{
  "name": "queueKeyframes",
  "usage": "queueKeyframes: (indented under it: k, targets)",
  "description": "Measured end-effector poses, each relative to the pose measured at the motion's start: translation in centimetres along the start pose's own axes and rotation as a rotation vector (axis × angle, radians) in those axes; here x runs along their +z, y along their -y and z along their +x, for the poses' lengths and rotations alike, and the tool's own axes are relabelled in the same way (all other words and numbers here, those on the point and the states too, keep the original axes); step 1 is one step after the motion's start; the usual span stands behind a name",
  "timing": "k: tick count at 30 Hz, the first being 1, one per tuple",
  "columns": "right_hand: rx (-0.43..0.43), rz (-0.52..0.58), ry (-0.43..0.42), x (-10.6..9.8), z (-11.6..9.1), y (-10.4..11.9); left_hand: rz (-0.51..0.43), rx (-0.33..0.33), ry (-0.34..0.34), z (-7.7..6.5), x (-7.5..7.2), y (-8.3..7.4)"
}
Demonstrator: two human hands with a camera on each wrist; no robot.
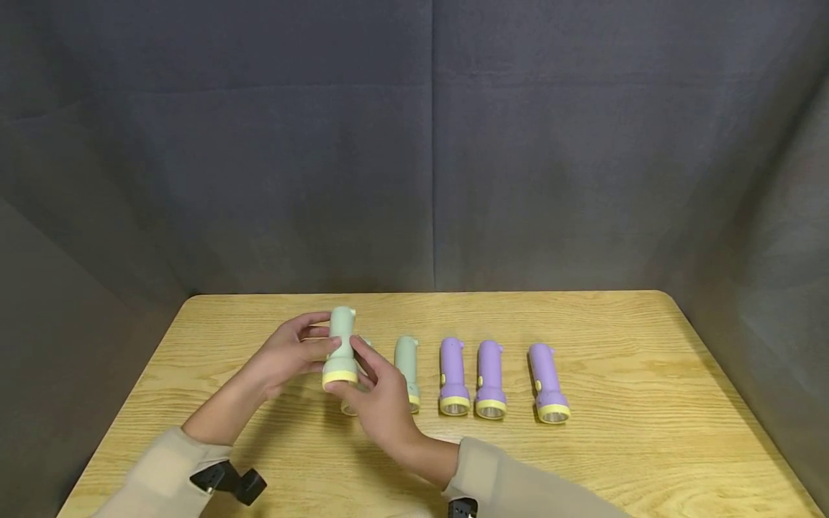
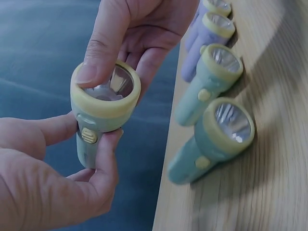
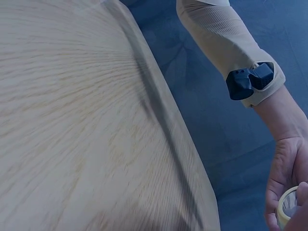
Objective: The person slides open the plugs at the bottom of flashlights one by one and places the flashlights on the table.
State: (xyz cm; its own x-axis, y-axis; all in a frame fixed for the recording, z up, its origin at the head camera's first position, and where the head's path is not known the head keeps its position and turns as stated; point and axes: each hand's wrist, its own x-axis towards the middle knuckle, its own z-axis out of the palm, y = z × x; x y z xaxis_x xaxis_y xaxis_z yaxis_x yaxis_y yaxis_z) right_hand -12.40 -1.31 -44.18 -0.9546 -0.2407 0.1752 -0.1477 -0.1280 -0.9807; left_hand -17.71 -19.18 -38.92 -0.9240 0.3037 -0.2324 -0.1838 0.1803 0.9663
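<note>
Raised above the table, a pale green flashlight [image 1: 341,331] with a yellow rim points its lens end toward me. My left hand [image 1: 285,357] grips its body between thumb and fingers, beside the switch button [image 2: 89,135] in the left wrist view. With the thumb on the lens and rim, my right hand [image 1: 387,406] holds the head end, its fingers along the far side. Two more green flashlights lie on the table: one [image 1: 406,356] is partly covered by my right hand, the other [image 2: 224,132] mostly hidden in the head view. The right wrist view catches only the held flashlight's rim [image 3: 284,211].
Three purple flashlights lie to the right on the wooden table [image 1: 648,374]: one [image 1: 452,367], a close neighbour [image 1: 490,367], and another [image 1: 545,370] farther right. Their lens ends face me. Dark grey curtains [image 1: 311,158] surround the back and sides.
</note>
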Motion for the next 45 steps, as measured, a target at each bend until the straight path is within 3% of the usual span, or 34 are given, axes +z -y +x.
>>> queueKeyframes:
  k: [17, 29, 38, 45]
  targets:
    - [-0.024, -0.059, -0.046, -5.5, -1.3, 2.0, -0.015, -0.002, -0.001, 2.3, 5.2, -2.0]
    - [-0.039, -0.105, -0.095, -8.7, -2.3, 3.1, -0.055, 0.047, 0.034, 3.4, 8.5, -3.4]
    - [-0.053, -0.106, -0.109, -10.5, -2.7, 3.4, -0.097, 0.058, 0.033, 4.3, 10.5, -3.5]
    - [-0.048, -0.115, -0.139, -11.0, -2.7, 3.4, -0.11, 0.033, 0.024, 4.6, 11.2, -3.6]
